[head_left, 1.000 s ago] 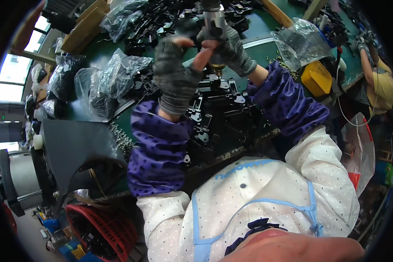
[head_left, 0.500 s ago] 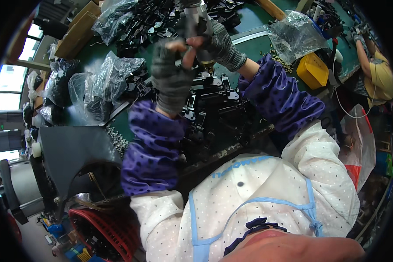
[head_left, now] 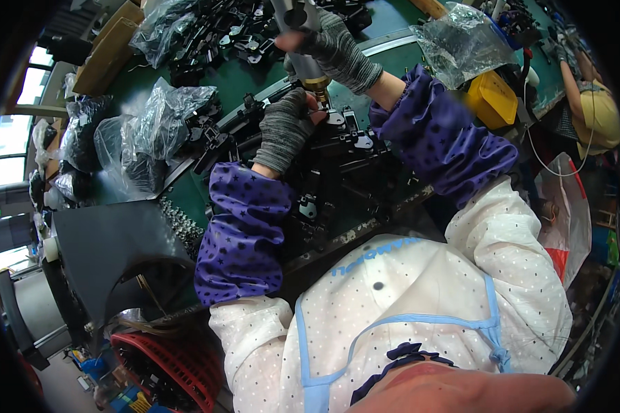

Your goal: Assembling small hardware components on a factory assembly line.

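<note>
"Taking the power driver point(head_left: 310, 69) as our landmark, what lies furthest left?"

"Well left of it and lower, a dark grey curved panel point(head_left: 117, 241), then clear plastic bags point(head_left: 176, 124) and, far below and left, a red basket point(head_left: 196, 358). Nearer the driver, also lower left, is a scatter of small silver pieces point(head_left: 180, 224). Up and left of it spreads a heap of black metal fittings point(head_left: 217, 51)."

"And the left hand point(head_left: 286, 131)?"

"Just below and left of the driver, in a grey fingerless glove. Its fingers are curled in beside the driver's brass-coloured tip; I can't tell how tightly they close, or on what."

"Where is the fitting being worked?"

"One fitting with a silver plate point(head_left: 335, 117) lies on the green surface point(head_left: 403, 69), right by the tip. More fittings lie below the driver."

"The right hand point(head_left: 341, 55)?"

"At the driver's upper right, fingers closed around its body, thumb across the front. Well right of the driver are a yellow container point(head_left: 494, 100) and, above that, another clear bag point(head_left: 455, 41)."

"How far along does it look?"

"Partway, I'd judge: the fitting at the tip seems under way. Whether those below the driver are finished, I can't tell. The heap lies loose, so plenty probably remains."
</note>
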### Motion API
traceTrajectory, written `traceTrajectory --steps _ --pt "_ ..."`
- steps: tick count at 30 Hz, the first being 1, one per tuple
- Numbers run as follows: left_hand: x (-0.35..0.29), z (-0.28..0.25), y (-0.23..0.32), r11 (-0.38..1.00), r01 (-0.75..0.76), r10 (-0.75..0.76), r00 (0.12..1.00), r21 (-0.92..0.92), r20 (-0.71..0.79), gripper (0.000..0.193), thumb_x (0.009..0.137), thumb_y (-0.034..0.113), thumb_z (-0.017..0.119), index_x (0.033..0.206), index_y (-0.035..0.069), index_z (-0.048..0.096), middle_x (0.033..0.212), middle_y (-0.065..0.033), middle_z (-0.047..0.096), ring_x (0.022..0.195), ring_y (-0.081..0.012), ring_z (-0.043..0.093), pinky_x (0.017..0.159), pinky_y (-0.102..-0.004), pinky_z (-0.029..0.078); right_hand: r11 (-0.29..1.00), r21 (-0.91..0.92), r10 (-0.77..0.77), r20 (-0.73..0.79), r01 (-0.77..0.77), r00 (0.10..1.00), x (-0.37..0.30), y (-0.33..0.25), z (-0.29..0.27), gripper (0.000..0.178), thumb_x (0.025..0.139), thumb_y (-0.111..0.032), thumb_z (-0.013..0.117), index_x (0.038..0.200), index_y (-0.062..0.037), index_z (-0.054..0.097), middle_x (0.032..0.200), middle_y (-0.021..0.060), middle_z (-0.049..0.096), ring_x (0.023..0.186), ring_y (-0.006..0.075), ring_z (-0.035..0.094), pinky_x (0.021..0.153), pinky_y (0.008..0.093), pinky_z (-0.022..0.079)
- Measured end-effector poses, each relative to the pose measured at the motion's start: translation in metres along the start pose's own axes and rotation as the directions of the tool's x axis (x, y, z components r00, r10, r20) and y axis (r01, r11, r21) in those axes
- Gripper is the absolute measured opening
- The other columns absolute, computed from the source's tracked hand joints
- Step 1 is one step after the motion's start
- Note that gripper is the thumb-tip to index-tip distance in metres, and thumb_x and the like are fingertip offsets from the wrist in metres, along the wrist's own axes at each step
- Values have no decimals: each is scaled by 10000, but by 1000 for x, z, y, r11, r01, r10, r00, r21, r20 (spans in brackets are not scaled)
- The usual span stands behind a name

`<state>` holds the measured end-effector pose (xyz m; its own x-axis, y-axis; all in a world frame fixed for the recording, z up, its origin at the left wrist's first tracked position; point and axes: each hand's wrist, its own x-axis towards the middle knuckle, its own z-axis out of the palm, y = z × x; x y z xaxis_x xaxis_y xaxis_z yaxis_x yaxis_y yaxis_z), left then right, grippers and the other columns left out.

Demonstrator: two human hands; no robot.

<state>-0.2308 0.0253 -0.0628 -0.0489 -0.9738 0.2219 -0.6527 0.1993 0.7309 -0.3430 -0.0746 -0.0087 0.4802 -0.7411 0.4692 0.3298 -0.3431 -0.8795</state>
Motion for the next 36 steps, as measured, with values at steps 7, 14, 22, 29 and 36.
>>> traceTrajectory --steps 7,14,22,29,36 --pt "-32 12 41 989 -140 133 982 -43 -132 238 617 79 706 778 58 532 655 -63 576 603 -191 577 570 -282 455 988 -118 112 88 -102 990 -27 -45 0 632 627 -381 682 1072 2 447 878 87 513 796 156 489 673 281 415" --pt "-43 30 43 987 -162 157 971 -13 -182 229 637 85 691 797 41 534 733 -84 574 651 -200 576 598 -284 454 990 -78 117 -40 -120 992 -40 -20 -16 485 641 -283 704 1006 -38 501 863 45 549 773 128 557 686 259 477" --pt "-45 38 36 989 -145 147 976 20 -160 210 631 89 692 789 49 559 792 -91 582 699 -196 578 623 -284 455 982 -187 21 -95 -39 995 -50 -27 -11 492 598 -417 662 838 0 561 697 70 564 650 157 562 589 286 447" --pt "-46 24 40 1000 5 -4 999 11 -36 212 652 125 687 814 62 567 760 -71 605 677 -197 592 629 -286 456 982 -103 161 -12 -161 987 -52 -38 -12 463 658 -296 677 973 -29 466 794 53 565 707 140 588 632 268 495" --pt "-48 23 35 988 -155 155 988 7 -28 286 664 73 672 930 76 569 819 -82 614 781 -204 606 674 -272 466 995 -58 78 -69 -82 995 -55 -33 -12 459 620 -394 680 807 10 570 678 71 578 636 125 570 586 264 458"
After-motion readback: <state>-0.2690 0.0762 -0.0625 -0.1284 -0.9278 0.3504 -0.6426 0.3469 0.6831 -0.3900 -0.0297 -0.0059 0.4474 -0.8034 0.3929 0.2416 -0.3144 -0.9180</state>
